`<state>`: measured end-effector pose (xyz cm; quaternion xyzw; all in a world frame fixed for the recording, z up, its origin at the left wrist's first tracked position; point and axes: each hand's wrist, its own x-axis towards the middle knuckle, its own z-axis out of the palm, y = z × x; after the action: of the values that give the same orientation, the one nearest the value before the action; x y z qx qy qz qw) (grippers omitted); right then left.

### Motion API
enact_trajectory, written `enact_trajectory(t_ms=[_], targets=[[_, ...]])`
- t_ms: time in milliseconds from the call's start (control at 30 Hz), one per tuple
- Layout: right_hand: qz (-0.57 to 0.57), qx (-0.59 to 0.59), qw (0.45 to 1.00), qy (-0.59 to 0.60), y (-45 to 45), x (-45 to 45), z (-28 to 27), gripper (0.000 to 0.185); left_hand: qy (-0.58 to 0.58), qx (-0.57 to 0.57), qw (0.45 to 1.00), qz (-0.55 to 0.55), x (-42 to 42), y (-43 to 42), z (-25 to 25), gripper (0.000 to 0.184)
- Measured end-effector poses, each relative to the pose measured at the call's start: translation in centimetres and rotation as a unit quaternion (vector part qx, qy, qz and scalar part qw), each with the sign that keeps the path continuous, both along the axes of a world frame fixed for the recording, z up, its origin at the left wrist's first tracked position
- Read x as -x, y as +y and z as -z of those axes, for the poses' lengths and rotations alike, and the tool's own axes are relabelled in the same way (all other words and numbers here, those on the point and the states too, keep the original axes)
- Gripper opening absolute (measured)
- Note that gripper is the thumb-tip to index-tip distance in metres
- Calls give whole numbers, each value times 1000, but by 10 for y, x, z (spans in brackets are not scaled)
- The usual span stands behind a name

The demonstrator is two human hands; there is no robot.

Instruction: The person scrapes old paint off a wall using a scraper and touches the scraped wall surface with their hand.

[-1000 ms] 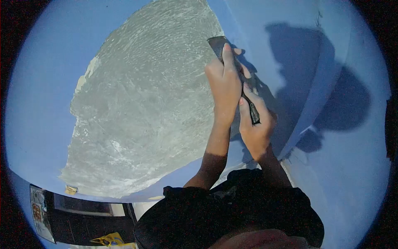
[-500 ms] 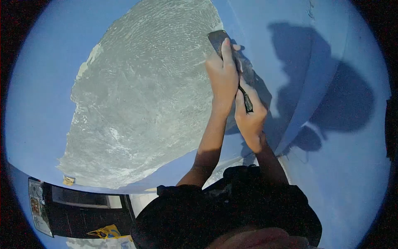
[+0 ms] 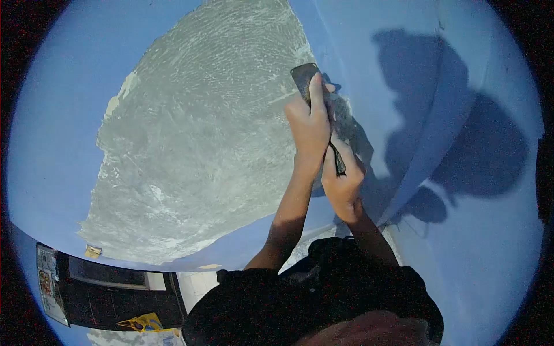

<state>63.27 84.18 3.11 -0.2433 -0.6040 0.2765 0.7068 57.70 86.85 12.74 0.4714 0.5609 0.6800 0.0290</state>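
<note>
Sitting lower along the right edge of the grey patch (image 3: 208,127) than half a second ago, the dark scraper (image 3: 303,78) is now leaning a little closer to upright, while both hands are keeping their places on it and the view itself is shifting only slightly. Its broad flat end is pointing up and a bit to the left in the view, and its handle (image 3: 339,162) is trailing down and to the right, so the long axis is running steeply from upper left to lower right. The scraper is lying against the blue wall (image 3: 360,34), its broad end covering part of the grey patch near the blue border. The left hand (image 3: 310,124) is clamping the upper part, its thumb lying along the flat face and another fingertip showing past the far side; the rest of its fingers are hiding behind the tool. Below it, the right hand (image 3: 344,180) is closing its fingers around the handle, whose dark lower end is showing beside the thumb. A large shadow (image 3: 427,109) is falling on the wall to the right, and a yellow item (image 3: 144,323) is lying far off at the lower left
</note>
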Motion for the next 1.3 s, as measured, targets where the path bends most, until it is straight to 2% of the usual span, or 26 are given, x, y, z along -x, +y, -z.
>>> enact_trajectory(t_ms=[67,233,267,367,400,667,767,867,1067,1167,1300], targets=[[-13,8,1000,-10,-6,-4,4,24,-38,18,999,9,-3,-9,6,37],[-6,-5,1000,1,-3,-6,0,28,-40,6,999,10,-2,1,7,38],[4,-15,1000,0,-3,-4,2,29,-8,0,1000,5,5,2,11,38],[-35,-11,999,-22,-2,-10,-10,28,-103,0,994,45,0,-7,-1,37],[-17,-42,999,-3,0,-9,-13,27,-116,1,993,32,-4,-11,-5,37],[-10,-49,998,-26,13,-13,-14,29,-63,-1,997,38,-3,1,-9,39],[6,-58,998,-23,16,-8,-15,28,-28,-9,1000,2,-2,4,-13,38],[-17,-45,999,-9,21,-8,-28,27,-63,-29,997,23,-10,3,-31,37],[10,-45,998,-30,21,-7,-21,24,29,-52,998,-33,-3,9,-20,37],[-5,-26,999,-24,14,-6,-24,24,-19,-14,1000,8,1,7,-24,35],[3,-56,998,-30,24,-10,-23,25,-51,-54,997,-7,-6,14,-21,34]])
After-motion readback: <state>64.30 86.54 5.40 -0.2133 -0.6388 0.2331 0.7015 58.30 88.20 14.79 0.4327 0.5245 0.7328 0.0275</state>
